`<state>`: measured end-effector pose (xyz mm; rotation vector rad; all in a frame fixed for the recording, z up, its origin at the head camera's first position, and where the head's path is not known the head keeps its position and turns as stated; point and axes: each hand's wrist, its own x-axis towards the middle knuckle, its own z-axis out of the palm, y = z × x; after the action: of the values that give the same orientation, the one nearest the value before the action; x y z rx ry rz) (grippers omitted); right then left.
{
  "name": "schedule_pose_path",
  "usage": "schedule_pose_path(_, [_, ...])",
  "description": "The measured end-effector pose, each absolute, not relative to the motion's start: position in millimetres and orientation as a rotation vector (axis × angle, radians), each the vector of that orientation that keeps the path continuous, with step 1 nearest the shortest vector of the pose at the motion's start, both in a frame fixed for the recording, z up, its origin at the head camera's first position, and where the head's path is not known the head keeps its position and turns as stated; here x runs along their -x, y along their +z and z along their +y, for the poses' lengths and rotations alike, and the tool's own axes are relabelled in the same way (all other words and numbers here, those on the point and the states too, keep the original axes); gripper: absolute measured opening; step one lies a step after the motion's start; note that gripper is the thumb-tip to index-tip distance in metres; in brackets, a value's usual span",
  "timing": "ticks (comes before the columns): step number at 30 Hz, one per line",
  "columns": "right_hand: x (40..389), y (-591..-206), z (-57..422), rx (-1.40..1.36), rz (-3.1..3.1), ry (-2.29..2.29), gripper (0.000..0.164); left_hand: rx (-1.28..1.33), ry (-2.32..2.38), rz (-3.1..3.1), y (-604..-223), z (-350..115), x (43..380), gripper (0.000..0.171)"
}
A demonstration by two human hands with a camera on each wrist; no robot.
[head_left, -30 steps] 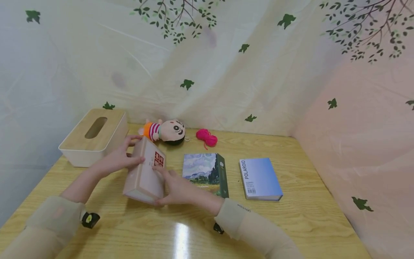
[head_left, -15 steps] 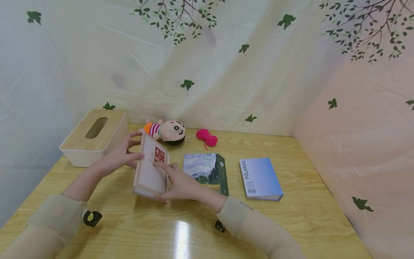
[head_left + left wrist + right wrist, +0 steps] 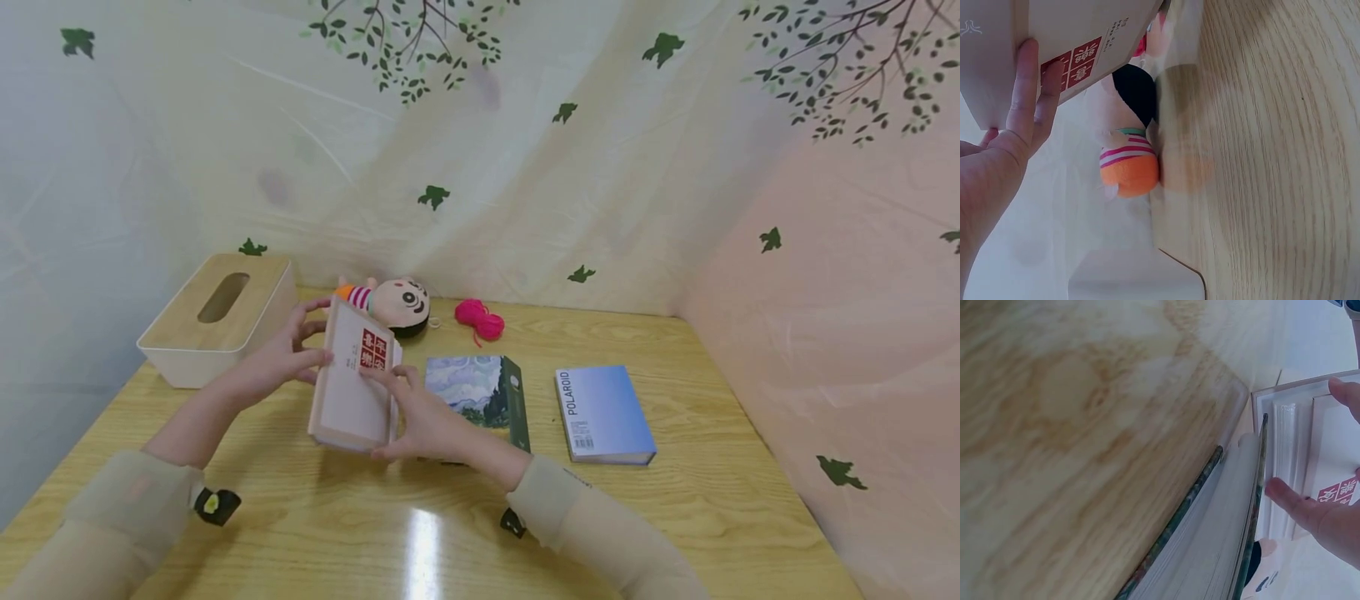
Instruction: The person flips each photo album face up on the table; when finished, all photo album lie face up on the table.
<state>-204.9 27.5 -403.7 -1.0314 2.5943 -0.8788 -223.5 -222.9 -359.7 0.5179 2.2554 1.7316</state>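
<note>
A thick pale pink book (image 3: 348, 400) with red square characters on its cover is held tilted above the table by both hands. My left hand (image 3: 281, 362) grips its left side near the top, and in the left wrist view two fingers of that hand (image 3: 1007, 147) lie across the book's spine edge and cover (image 3: 1079, 31). At the right edge my right hand (image 3: 431, 421) holds it, one finger on the cover and the thumb by the lower corner. The right wrist view shows this thumb (image 3: 1291, 497) against the book's edge (image 3: 1294, 444).
A book with a painted landscape cover (image 3: 468, 383) lies just behind the right hand, and a blue Polaroid book (image 3: 607, 417) farther right. Along the back are a wooden-lidded tissue box (image 3: 217, 358), a striped plush doll (image 3: 397, 304) and pink yarn (image 3: 480, 319).
The pink book has been lifted and turned so its cover faces me more, moving slightly right and away. Both hands keep hold of it; the other things have stayed put.
</note>
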Motion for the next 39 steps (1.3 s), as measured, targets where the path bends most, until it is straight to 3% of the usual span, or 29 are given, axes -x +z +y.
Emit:
schedule_pose_path(17, [212, -409, 28, 1.103, 2.629, -0.802, 0.096, -0.489, 1.827, 2.171, -377, -241, 230, 0.075])
schedule_pose_path(39, [230, -409, 40, 1.124, 2.565, -0.592, 0.062, -0.396, 1.649, 2.314, -387, -260, 231, 0.074])
